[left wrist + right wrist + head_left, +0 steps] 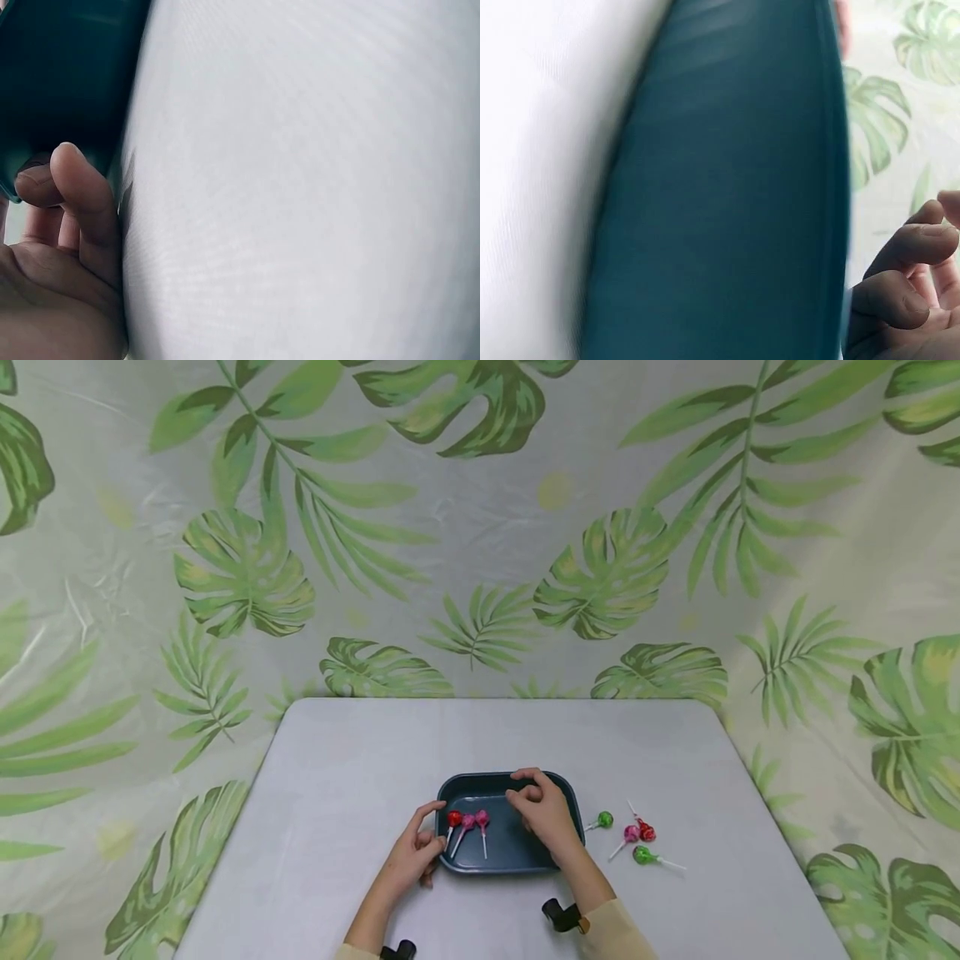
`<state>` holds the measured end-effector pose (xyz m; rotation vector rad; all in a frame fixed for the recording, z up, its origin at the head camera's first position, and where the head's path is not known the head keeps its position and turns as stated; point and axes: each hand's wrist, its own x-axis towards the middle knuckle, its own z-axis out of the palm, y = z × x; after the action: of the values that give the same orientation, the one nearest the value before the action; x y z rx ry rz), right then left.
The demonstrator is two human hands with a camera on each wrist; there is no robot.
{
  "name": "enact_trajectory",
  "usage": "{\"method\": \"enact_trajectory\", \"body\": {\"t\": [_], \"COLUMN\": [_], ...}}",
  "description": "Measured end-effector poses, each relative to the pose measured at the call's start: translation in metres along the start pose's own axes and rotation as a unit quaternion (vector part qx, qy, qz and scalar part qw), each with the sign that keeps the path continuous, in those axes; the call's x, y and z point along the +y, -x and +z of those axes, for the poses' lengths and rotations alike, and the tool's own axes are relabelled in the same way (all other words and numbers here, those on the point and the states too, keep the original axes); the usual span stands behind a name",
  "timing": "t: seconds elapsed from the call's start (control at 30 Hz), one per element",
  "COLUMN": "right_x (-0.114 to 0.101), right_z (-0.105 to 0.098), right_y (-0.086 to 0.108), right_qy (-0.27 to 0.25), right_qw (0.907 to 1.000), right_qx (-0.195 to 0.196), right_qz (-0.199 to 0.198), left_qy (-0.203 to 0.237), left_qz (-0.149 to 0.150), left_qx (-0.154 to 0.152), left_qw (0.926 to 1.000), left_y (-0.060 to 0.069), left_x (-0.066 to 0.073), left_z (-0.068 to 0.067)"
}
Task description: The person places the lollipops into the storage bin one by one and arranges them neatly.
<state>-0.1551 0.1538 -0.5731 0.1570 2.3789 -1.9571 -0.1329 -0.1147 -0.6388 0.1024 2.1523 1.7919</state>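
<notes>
Lollipops (631, 833) in and beside tray (517, 841), left fingers (424, 811) gripping it, right fingers (535, 773) loosely parted above.

the head view is softly lit and fairly sharp, with white glare on the left of the leafy backdrop (480, 543). in the right wrist view the tray (720, 187) is blurred, the table (525, 187) almost white, and the right hand (900, 292) lies in shade.
</notes>
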Motion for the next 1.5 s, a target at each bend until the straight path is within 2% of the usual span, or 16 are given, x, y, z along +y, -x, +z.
{"method": "enact_trajectory", "body": {"t": [0.33,0.73,1.07,1.27,1.5], "right_x": [-0.003,0.006,0.009,0.022,0.049], "right_z": [-0.033,-0.074,-0.106,-0.112,-0.105], "right_y": [0.004,0.003,0.008,0.014,0.022], "right_qy": [-0.015,-0.007,-0.005,-0.021,-0.029], "right_qw": [0.9988,0.9947,0.9907,0.9872,0.9787], "right_qx": [0.045,0.103,0.129,0.151,0.194], "right_qz": [-0.007,0.003,0.042,0.048,0.061], "left_qy": [0.017,0.014,0.015,0.020,0.017], "left_qz": [-0.010,-0.009,-0.011,-0.010,-0.015], "left_qx": [0.004,-0.004,-0.001,0.001,0.001], "left_qw": [0.9998,0.9999,0.9998,0.9997,0.9997], "left_y": [0.001,-0.002,-0.002,-0.001,0.000], "left_x": [0.003,-0.001,0.003,0.004,0.003], "left_z": [0.000,-0.001,0.000,0.000,0.001]}}
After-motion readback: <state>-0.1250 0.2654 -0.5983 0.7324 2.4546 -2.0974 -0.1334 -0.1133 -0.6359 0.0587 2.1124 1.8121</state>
